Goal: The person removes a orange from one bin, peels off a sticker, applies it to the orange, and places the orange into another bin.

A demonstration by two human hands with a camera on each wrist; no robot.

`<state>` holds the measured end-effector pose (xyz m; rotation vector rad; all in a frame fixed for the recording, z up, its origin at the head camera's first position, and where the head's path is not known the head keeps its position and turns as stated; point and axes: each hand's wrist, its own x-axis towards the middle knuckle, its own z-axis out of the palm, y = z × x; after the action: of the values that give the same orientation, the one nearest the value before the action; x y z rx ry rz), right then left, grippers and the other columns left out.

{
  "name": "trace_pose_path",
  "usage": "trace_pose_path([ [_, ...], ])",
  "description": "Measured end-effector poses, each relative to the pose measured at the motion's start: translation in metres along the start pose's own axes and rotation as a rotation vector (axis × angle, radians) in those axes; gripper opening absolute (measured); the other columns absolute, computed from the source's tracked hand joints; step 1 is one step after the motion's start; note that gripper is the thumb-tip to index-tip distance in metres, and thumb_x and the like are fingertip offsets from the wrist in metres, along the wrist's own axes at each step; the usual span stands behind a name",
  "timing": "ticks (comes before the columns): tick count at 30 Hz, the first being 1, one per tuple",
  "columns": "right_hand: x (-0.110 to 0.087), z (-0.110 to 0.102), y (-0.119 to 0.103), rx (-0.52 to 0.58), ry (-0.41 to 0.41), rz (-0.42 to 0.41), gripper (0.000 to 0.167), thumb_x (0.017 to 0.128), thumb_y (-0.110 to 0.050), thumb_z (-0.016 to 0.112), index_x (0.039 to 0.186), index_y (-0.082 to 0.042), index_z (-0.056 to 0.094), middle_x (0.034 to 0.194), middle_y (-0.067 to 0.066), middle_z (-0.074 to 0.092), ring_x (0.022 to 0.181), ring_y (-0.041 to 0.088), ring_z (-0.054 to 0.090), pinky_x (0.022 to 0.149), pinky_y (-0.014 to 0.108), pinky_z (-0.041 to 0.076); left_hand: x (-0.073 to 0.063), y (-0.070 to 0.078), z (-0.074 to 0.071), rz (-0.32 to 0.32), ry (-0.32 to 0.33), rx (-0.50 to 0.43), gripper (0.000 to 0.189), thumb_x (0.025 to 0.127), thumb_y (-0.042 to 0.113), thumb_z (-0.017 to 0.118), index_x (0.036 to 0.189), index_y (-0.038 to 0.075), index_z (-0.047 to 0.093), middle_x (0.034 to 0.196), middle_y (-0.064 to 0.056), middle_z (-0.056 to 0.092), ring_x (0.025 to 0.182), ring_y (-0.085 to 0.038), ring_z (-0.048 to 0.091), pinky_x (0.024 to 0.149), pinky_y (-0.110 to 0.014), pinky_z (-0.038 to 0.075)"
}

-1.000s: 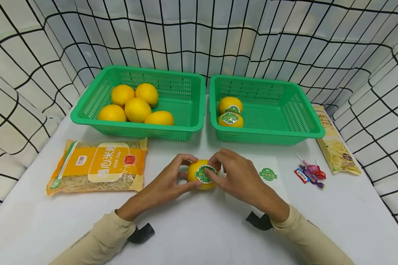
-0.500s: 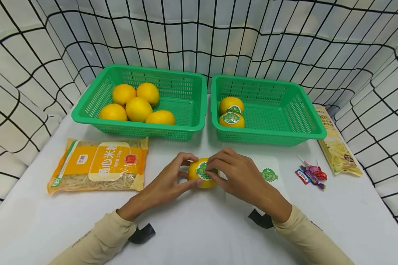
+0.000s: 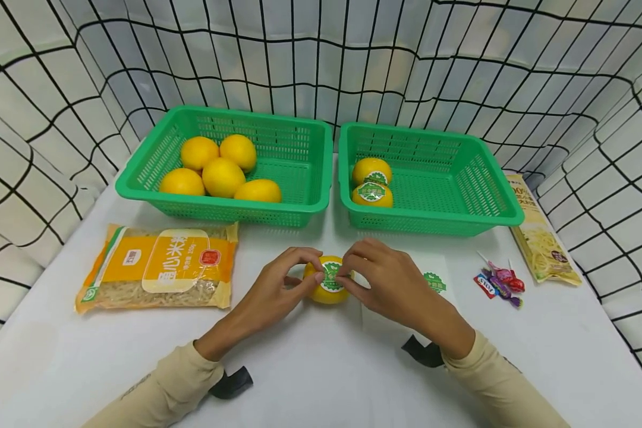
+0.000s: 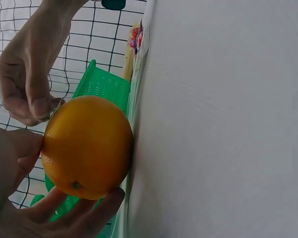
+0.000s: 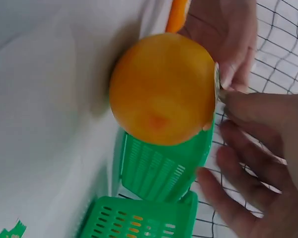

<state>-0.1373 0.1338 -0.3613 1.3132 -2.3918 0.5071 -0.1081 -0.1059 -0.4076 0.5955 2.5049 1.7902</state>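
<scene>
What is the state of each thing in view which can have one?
Left hand, holding the orange.
Right hand, pinching the sticker's edge.
Sticker, on the orange; whether fully stuck is unclear.
Left basket, upright, holding five oranges.
Right basket, upright, holding two stickered oranges.
Label sheet, flat, partly behind the right hand.
Left food pack, lying flat, apparently sealed.
Right food pack, lying flat, far end unclear.
Candies, wrapped.

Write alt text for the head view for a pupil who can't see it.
A left hand holds an orange while the right hand pinches its sticker. Behind, the left basket holds five oranges, the right basket two stickered ones. A noodle packet lies left; sweets and another packet right.
</scene>
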Motion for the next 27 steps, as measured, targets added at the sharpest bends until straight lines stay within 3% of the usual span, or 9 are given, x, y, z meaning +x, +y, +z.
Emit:
trace_pose_path([
  [6,-0.003,-0.004,0.007,0.126,-0.133,0.108,0.012,0.092,-0.018,0.085,0.096,-0.017,0.074,0.096,-0.007,0.069,0.093,0.011,0.064,0.076,0.025,0.058,0.0,0.0,0.001,-0.009,0.004,0.015,0.015,0.102,0.017,0.073,0.115,0.017,0.066,0.141,-0.005,0.064,0.133,-0.025,0.059,0.095,-0.045,0.061],
  [12,-0.002,-0.007,0.011,0.17,-0.159,0.121,0.011,0.094,-0.019,0.084,0.099,-0.018,0.075,0.098,-0.008,0.069,0.093,0.011,0.065,0.078,0.026,0.058,0.0,0.0,0.002,0.053,0.01,0.053,0.031,0.097,0.019,0.081,0.126,0.018,0.071,0.142,-0.005,0.064,0.131,-0.024,0.061,0.09,-0.038,0.063],
  [15,0.0,-0.009,0.012,0.168,-0.133,0.127,0.018,0.093,-0.022,0.086,0.109,-0.017,0.079,0.108,-0.007,0.074,0.104,0.013,0.068,0.084,0.03,0.061,-0.001,-0.001,0.0,0.111,0.029,0.105,0.035,0.095,0.017,0.083,0.129,0.016,0.076,0.144,-0.008,0.066,0.131,-0.026,0.064,0.09,-0.039,0.064],
  [18,0.001,-0.009,0.013,0.126,-0.102,0.119,0.03,0.092,-0.025,0.086,0.12,-0.017,0.081,0.119,-0.006,0.078,0.116,0.016,0.069,0.087,0.034,0.063,0.0,-0.002,-0.001,0.173,0.05,0.172,0.038,0.095,0.015,0.082,0.132,0.015,0.076,0.146,-0.013,0.065,0.133,-0.028,0.065,0.098,-0.045,0.061],
  [20,0.001,-0.008,0.013,0.077,-0.097,0.104,0.034,0.092,-0.028,0.086,0.124,-0.018,0.081,0.121,-0.007,0.078,0.119,0.016,0.069,0.082,0.034,0.064,0.0,-0.001,-0.002,0.193,0.062,0.206,0.039,0.095,0.016,0.082,0.133,0.015,0.075,0.146,-0.014,0.065,0.133,-0.028,0.065,0.104,-0.048,0.057],
  [24,0.0,-0.006,0.011,-0.032,-0.089,0.075,0.033,0.092,-0.031,0.086,0.123,-0.02,0.082,0.116,-0.008,0.08,0.118,0.018,0.072,0.076,0.034,0.064,0.0,-0.001,-0.002,0.185,0.068,0.208,0.039,0.095,0.016,0.082,0.134,0.015,0.075,0.145,-0.014,0.065,0.134,-0.028,0.065,0.109,-0.05,0.053],
  [27,-0.001,-0.005,0.006,-0.142,-0.079,0.053,0.03,0.093,-0.034,0.084,0.119,-0.019,0.083,0.113,-0.007,0.081,0.116,0.019,0.073,0.081,0.036,0.065,0.0,-0.002,-0.002,0.175,0.071,0.209,0.039,0.095,0.017,0.081,0.133,0.015,0.075,0.145,-0.013,0.066,0.133,-0.029,0.065,0.108,-0.05,0.054],
])
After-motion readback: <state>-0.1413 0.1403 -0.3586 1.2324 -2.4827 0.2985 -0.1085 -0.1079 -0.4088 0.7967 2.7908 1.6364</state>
